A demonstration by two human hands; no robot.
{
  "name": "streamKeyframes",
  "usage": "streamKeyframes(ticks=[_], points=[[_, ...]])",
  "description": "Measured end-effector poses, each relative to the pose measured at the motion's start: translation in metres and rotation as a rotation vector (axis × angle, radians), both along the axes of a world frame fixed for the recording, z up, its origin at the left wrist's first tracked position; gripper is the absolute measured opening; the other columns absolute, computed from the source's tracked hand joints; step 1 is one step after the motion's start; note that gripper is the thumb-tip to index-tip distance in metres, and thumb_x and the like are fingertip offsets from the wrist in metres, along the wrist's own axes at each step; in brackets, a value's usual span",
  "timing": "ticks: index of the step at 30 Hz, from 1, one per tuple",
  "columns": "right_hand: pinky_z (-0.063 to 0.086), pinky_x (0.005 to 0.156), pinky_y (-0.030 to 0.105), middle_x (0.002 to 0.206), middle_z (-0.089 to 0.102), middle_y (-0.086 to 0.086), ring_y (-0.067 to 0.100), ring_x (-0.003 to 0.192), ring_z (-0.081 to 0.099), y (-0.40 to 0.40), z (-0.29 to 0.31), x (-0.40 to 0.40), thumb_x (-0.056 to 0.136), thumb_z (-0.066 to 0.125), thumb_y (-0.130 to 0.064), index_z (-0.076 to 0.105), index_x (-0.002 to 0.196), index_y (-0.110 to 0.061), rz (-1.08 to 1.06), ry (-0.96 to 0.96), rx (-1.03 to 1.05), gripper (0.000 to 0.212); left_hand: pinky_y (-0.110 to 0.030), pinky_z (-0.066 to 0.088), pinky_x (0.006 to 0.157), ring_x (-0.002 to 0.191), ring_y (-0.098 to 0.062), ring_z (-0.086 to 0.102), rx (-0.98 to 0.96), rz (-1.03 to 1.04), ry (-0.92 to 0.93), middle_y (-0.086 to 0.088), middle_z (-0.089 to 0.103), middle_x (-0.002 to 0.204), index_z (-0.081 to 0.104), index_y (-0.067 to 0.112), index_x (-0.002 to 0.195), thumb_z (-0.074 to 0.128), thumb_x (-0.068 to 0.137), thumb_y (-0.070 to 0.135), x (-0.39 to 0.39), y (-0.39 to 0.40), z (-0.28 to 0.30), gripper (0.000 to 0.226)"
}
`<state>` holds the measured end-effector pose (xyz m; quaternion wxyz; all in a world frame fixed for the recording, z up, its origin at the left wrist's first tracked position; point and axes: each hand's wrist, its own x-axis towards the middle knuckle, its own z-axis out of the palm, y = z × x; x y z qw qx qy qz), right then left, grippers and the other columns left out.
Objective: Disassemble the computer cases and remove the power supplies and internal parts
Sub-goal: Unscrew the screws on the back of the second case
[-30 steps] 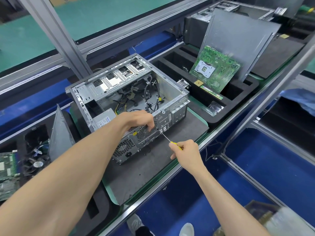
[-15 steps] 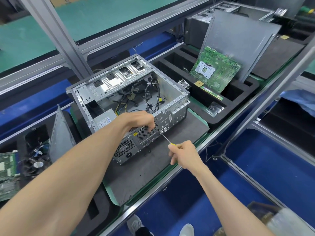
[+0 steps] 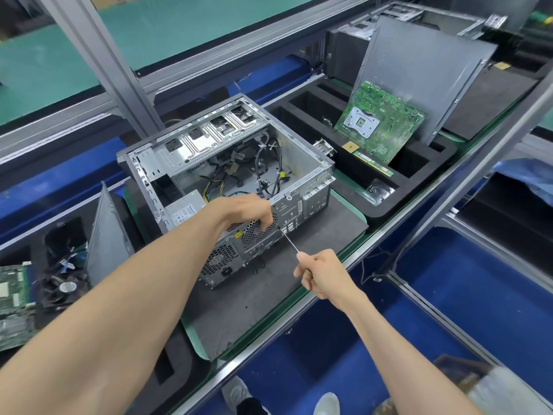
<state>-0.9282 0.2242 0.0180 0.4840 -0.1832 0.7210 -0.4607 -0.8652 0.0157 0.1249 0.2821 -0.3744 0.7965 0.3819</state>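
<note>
Two hands on one case (image 3: 227, 163), which lies open side up on a grey mat (image 3: 269, 298) near the bench's front edge. Left hand (image 3: 254, 212) curls over the rear top rim of the case, fingers hooked on the fan grille, bracing it. Right hand (image 3: 321, 272) is wrapped round a screwdriver (image 3: 288, 242); its tip meets the rear panel just beside the left fingers.

Risks, as judged:
- Tip slips off the screw head: it could jab the left fingers, which sit touching distance from it.
- Screw drops free: may roll off the mat toward the bench's front edge, or fall into the case.
- Power supply (image 3: 182, 212), in the case's near left corner, could shift once its last screw is out; its cables (image 3: 269, 172) are not yet unplugged and would snag on lifting.

Containers:
- Case: power supply, loose cable bundle, drive cage along the far wall. No board inside.
- Black foam tray (image 3: 374, 211), right of the mat: a motherboard (image 3: 380, 124) leaning against a side panel (image 3: 419, 73), a RAM stick (image 3: 372, 163), a small bagged part in the near slot.
- Left tray: a fan (image 3: 64, 284), a panel, another board at the edge.
</note>
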Motion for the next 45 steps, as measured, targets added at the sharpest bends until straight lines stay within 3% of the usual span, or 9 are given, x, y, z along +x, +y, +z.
streamKeyframes(ticks=[4,6,11,14,22,27,30,37,45], points=[[0.035,0.057,0.034,0.065,0.062,0.007,0.029,0.064,0.058,0.006,-0.003,0.007,0.102,0.053,-0.037,0.059,0.079,-0.009,0.201,1.032,0.221,0.037,-0.035,0.034,0.069,0.092,-0.027,0.044,-0.009,0.002,0.008,-0.008,0.047,0.111,0.056,0.008,0.080,0.064,0.068,0.022,0.000,-0.001,-0.001,0.020],[0.037,0.056,0.032,0.065,0.065,0.005,0.024,0.060,0.059,0.006,-0.006,0.013,0.099,0.060,-0.034,0.063,0.083,-0.013,0.144,1.122,0.141,0.027,-0.033,0.035,0.065,0.093,-0.026,0.044,-0.007,-0.002,0.007,-0.008,0.047,0.110,0.058,0.007,0.085,0.063,0.069,0.022,0.000,-0.001,-0.002,0.023],[0.023,0.039,0.024,0.061,0.063,0.012,0.012,0.035,0.032,0.000,-0.003,0.001,0.100,0.059,-0.040,0.073,0.086,-0.002,-0.144,-0.294,-0.011,0.042,-0.035,0.039,0.069,0.096,-0.026,0.049,-0.009,0.008,0.018,-0.012,0.048,0.121,0.057,0.008,0.089,0.064,0.072,0.021,0.000,-0.001,-0.003,0.023],[0.018,0.033,0.020,0.058,0.058,0.012,0.010,0.034,0.027,0.001,-0.003,-0.003,0.106,0.044,-0.038,0.075,0.082,0.002,-0.057,-0.579,-0.026,0.056,-0.037,0.038,0.072,0.099,-0.025,0.050,-0.019,0.007,0.024,-0.014,0.051,0.130,0.060,0.007,0.086,0.063,0.071,0.022,0.000,-0.002,-0.004,0.021],[0.034,0.059,0.031,0.065,0.055,0.001,0.023,0.064,0.042,0.004,-0.009,0.011,0.100,0.055,-0.042,0.054,0.077,-0.017,0.158,1.020,0.251,0.034,-0.036,0.032,0.071,0.098,-0.026,0.046,-0.004,0.004,0.014,-0.012,0.050,0.124,0.064,0.000,0.097,0.063,0.071,0.020,-0.001,-0.004,-0.005,0.033],[0.023,0.042,0.025,0.057,0.059,0.008,0.014,0.042,0.032,0.002,-0.006,0.003,0.102,0.053,-0.043,0.069,0.087,-0.001,-0.135,-0.180,0.012,0.047,-0.036,0.035,0.071,0.089,-0.020,0.049,0.007,0.003,0.018,-0.010,0.049,0.117,0.060,0.004,0.089,0.063,0.069,0.021,-0.001,-0.003,-0.003,0.027],[0.019,0.037,0.022,0.058,0.059,0.012,0.012,0.038,0.029,0.003,-0.004,0.000,0.107,0.043,-0.038,0.071,0.089,0.005,-0.083,-0.415,-0.013,0.054,-0.032,0.031,0.065,0.072,-0.013,0.037,0.008,-0.005,0.020,-0.008,0.044,0.109,0.054,0.009,0.083,0.063,0.064,0.023,0.000,-0.003,-0.003,0.025],[0.040,0.057,0.033,0.059,0.063,0.007,0.024,0.056,0.042,0.009,-0.010,0.006,0.094,0.068,-0.030,0.070,0.081,-0.013,0.042,1.014,0.037,0.021,-0.039,0.037,0.073,0.103,-0.028,0.046,-0.016,-0.015,0.027,-0.013,0.051,0.122,0.055,0.010,0.076,0.064,0.060,0.025,0.001,-0.004,-0.004,0.023],[0.017,0.037,0.021,0.065,0.065,0.017,0.012,0.038,0.031,0.002,-0.001,-0.001,0.107,0.044,-0.037,0.068,0.093,0.007,-0.067,-0.370,0.041,0.052,-0.033,0.033,0.067,0.108,-0.028,0.042,-0.013,-0.013,0.015,-0.012,0.047,0.132,0.056,0.009,0.073,0.064,0.067,0.021,-0.002,-0.004,-0.005,0.015]])
